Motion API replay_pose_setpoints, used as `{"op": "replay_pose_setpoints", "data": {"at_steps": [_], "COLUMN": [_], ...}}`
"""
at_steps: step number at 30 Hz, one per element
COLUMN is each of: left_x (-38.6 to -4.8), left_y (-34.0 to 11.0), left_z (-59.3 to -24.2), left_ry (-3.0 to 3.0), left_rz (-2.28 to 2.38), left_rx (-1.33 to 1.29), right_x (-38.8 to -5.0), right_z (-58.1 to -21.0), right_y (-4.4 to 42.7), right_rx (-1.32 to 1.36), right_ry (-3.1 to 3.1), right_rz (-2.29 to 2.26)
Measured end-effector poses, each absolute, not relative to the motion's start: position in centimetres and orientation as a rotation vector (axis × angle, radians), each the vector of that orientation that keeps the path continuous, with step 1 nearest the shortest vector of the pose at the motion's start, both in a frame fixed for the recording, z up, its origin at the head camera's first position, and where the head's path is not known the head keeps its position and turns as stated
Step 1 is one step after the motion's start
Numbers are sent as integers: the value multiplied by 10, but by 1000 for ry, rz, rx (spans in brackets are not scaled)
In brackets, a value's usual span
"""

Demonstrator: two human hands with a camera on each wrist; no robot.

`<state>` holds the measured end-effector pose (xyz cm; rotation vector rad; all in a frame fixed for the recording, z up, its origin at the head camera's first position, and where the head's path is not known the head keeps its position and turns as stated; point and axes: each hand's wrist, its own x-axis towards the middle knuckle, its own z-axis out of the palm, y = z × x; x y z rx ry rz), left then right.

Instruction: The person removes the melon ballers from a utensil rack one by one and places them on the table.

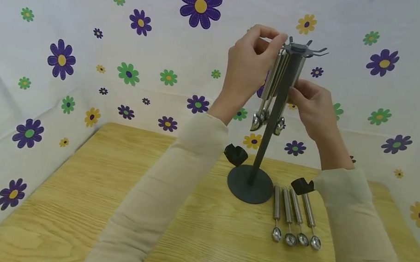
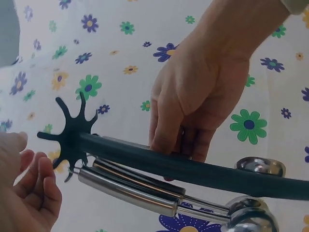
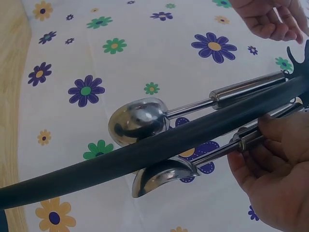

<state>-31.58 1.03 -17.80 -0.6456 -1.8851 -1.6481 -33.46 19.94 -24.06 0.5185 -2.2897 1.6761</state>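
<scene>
A dark stand has a ring of hooks at its top, with several metal scoops hanging at its left. On the pole's right side, my right hand holds the handle of another scoop; its thumb and fingers are round that handle in the right wrist view. The pole crosses in front of the scoops there. Beside the left hooks is my left hand, its fingers loosely curled. In the left wrist view the left hand holds nothing and lies close to the hooks.
Several more scoops lie side by side on the wooden table, right of the stand's base. A white cloth with printed flowers hangs behind and at the sides. Dark pieces show near both sleeves.
</scene>
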Motion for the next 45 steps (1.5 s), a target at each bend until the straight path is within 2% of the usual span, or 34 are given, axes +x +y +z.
{"op": "replay_pose_setpoints", "data": {"at_steps": [15, 26, 45], "left_x": [-305, -299, -305], "left_y": [26, 28, 18], "left_z": [-178, -175, -173], "left_ry": [-2010, -1991, -1992], "left_rz": [-1498, -1550, -1569], "left_rx": [-592, -585, -536], "right_x": [-336, -318, -301], "right_z": [-241, -227, -220], "right_y": [205, 220, 226], "right_rx": [569, 502, 468], "right_ry": [-2300, -2448, -2495], "right_rz": [1536, 1290, 1298]}}
